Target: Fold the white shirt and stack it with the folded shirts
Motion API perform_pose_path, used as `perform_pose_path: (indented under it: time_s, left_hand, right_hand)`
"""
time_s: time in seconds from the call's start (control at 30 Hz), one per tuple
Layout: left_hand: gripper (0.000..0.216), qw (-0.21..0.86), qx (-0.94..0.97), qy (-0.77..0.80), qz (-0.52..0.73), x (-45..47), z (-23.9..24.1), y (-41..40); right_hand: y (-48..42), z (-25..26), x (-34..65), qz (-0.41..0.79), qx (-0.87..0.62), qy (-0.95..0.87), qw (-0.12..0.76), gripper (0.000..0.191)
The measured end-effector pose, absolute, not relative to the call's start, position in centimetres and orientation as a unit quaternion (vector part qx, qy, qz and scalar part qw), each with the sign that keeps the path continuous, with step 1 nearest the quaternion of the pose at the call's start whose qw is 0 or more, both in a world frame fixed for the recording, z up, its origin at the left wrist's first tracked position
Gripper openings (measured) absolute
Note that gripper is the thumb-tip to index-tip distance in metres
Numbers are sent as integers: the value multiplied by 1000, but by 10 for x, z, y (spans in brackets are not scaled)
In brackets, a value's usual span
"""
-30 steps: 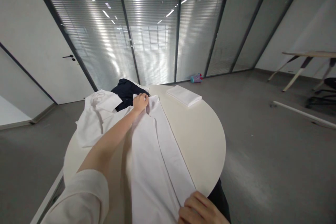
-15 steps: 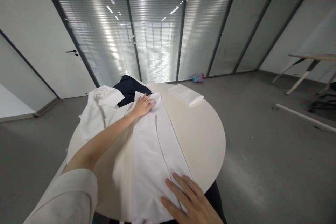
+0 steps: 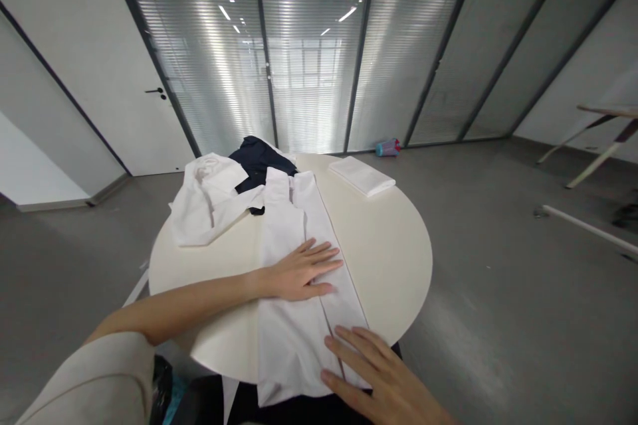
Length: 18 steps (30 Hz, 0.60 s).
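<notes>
- Your left hand [image 3: 299,271] lies palm down on the white shirt [image 3: 294,279], near the middle of its length. The forearm reaches in from the table's near-left edge, almost level with the surface.
- The left fingers [image 3: 323,259] are extended, slightly spread, and point toward the table's right edge. They press flat on the cloth and clamp nothing.
- Your right hand [image 3: 383,382] also lies palm down, at the near edge of the table [image 3: 393,239], on the lower end of the shirt. Its wrist leaves the frame at the bottom.
- The right fingers [image 3: 349,345] are straight and apart, pointing toward the table's left edge and slightly away from you. They rest flat on the fabric without gripping it.
- The white shirt is folded into a long narrow strip. Its long axis runs from the near edge toward the far edge, with the collar end at the far side and the hem overhanging the near edge.
- A second white garment [image 3: 209,202] lies crumpled at the far-left edge, touching the shirt's collar end.
- A dark garment [image 3: 256,156] lies at the far edge, just behind both.
- A folded white cloth [image 3: 362,176] sits at the far-right edge, apart from the shirt.
</notes>
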<state>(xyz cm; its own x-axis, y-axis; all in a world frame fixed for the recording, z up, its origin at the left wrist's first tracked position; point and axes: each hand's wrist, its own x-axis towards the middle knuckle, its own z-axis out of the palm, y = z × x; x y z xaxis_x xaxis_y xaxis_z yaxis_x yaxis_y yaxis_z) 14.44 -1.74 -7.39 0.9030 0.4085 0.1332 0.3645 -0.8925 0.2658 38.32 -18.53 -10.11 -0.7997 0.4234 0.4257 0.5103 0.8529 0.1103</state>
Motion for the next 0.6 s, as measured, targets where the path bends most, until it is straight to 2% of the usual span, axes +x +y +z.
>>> perform_pose_path:
  time_s: [0.13, 0.3, 0.37, 0.47, 0.6]
  left_hand:
    - [59, 91, 977, 140, 132, 121, -53, -45]
    - [85, 29, 983, 115, 143, 74, -46, -107]
    - [84, -2, 973, 154, 175, 59, -55, -132]
    - [65, -14, 943, 233, 237, 47, -72, -166]
    - [20, 26, 893, 341, 293, 53, -88, -197]
  right_hand:
    - [-177, -104, 403, -113, -269, -930, 223, 61]
    - [-166, -98, 414, -88, -245, -933, 248, 51]
    - [-162, -98, 414, -80, -241, -935, 246, 50]
    - [-159, -104, 413, -82, -239, -933, 257, 59]
    - [-156, -116, 410, -105, -229, -924, 286, 63]
